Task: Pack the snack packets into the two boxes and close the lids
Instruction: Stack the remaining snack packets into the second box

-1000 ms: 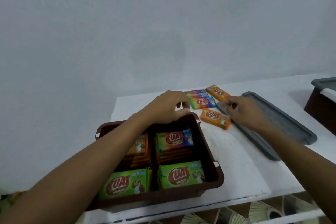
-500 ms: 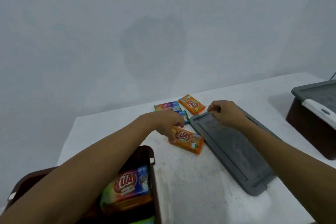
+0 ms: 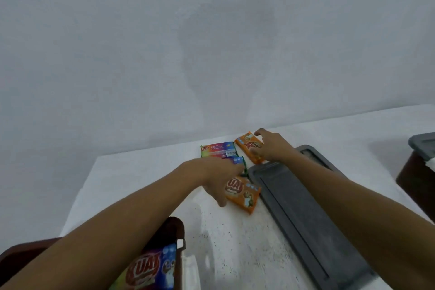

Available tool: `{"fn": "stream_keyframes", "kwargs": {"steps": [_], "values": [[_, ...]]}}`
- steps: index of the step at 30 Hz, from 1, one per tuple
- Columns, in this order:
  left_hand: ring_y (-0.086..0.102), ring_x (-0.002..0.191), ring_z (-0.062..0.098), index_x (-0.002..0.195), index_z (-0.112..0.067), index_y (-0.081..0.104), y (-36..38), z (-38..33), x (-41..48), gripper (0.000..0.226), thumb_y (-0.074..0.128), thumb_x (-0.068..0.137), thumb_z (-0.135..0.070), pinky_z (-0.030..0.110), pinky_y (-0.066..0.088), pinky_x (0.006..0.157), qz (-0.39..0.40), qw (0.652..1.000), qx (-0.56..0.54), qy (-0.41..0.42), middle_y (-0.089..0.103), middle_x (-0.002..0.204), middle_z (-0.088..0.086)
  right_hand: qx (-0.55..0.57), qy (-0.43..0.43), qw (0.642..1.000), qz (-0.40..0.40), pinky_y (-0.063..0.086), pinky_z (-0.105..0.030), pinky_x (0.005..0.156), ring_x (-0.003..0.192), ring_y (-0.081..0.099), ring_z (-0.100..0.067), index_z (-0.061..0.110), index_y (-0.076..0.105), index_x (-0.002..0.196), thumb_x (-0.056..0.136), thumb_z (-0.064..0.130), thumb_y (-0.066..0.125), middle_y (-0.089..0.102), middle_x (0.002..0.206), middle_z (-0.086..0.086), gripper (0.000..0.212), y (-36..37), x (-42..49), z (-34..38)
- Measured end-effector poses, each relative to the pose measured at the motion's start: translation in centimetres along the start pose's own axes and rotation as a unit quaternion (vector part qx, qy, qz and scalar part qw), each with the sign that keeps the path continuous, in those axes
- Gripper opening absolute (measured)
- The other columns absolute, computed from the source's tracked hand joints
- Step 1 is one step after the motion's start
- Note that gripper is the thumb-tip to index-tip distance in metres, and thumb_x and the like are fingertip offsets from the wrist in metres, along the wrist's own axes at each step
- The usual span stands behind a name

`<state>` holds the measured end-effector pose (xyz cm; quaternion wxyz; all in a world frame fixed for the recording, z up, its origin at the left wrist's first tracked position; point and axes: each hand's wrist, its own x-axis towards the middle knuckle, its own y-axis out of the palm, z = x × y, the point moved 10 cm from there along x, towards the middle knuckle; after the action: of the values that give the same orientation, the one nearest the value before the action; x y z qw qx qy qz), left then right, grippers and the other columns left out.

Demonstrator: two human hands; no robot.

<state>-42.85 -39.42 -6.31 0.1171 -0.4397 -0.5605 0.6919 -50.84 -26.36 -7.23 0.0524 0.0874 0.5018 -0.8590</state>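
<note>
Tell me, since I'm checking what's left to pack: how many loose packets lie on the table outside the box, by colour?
Orange packets: 2, the far one under the right hand, the near one beside the left hand.
Rainbow packets: 2, one lying clear, one mostly hidden by the left hand.
Total: 4.

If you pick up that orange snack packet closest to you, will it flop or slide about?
The near orange packet looks like a flat, boxy brick, so it probably keeps its shape rather than flopping. Its wrapper looks glossy, so it may slip a little under the left hand. Lying flat on the white table, it should not roll.
</note>
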Motion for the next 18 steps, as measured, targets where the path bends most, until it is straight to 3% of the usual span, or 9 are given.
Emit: {"fn": "stream_keyframes", "kwargs": {"steps": [3,6,8,11,14,18], "values": [[0.057,0.102,0.017,0.134,-0.028,0.032,-0.9,2.0,-1.4,0.078,0.078,0.073,-0.042,0.031,0.048,0.08,-0.036,0.998,-0.05,-0.028,0.056,0.117,-0.005,-0.046,0.008,0.999,-0.002,0.044,-0.043,0.1,0.123,0.048,-0.032,0.018,0.03,0.144,0.08,0.037,0.071,0.05,0.137,-0.014,0.078,1.3,0.8,0.8],[0.058,0.102,0.016,0.133,-0.029,0.038,-1.7,4.2,-2.7,0.074,0.077,0.071,-0.043,0.032,0.05,0.083,-0.08,0.99,-0.106,-0.056,0.057,0.114,-0.008,0.016,0.061,0.998,-0.013,0.044,-0.045,0.098,0.123,0.046,-0.035,0.014,0.028,0.143,0.075,0.03,0.077,0.047,0.132,-0.016,0.085,1.5,1.0,0.4],[0.057,0.099,0.015,0.133,-0.029,0.039,-2.2,5.3,-3.6,0.075,0.076,0.07,-0.045,0.032,0.05,0.082,-0.108,0.985,-0.114,-0.076,0.058,0.114,-0.007,0.061,0.071,0.995,-0.036,0.047,-0.037,0.084,0.112,0.055,-0.033,0.009,0.043,0.128,0.077,0.026,0.074,0.055,0.119,-0.015,0.062,1.1,1.0,0.5],[0.056,0.095,0.014,0.129,-0.028,0.038,-3.0,6.2,-5.1,0.072,0.074,0.071,-0.052,0.031,0.047,0.074,-0.153,0.977,-0.112,-0.094,0.056,0.109,-0.009,0.086,0.033,0.99,-0.106,0.046,-0.03,0.068,0.081,0.064,-0.025,0.015,0.057,0.1,0.085,0.031,0.064,0.063,0.088,-0.003,0.023,-0.6,-0.1,1.5],[0.06,0.088,0.013,0.115,-0.029,0.039,-4.7,6.6,-7.3,0.06,0.072,0.072,-0.054,0.031,0.05,0.068,-0.234,0.96,-0.112,-0.102,0.059,0.103,-0.011,0.162,0.024,0.976,-0.144,0.051,-0.035,0.074,0.081,0.062,-0.024,0.018,0.057,0.093,0.085,0.034,0.062,0.063,0.086,-0.003,0.018,-2.0,-2.4,2.2],[0.059,0.084,0.01,0.112,-0.03,0.042,-5.9,6.7,-9.9,0.055,0.069,0.075,-0.059,0.029,0.05,0.067,-0.308,0.94,-0.099,-0.11,0.058,0.099,-0.015,0.209,0.024,0.965,-0.155,0.054,-0.039,0.083,0.094,0.063,-0.023,0.015,0.056,0.109,0.082,0.022,0.065,0.064,0.102,-0.004,0.029,-2.9,-5.0,3.4]]}}
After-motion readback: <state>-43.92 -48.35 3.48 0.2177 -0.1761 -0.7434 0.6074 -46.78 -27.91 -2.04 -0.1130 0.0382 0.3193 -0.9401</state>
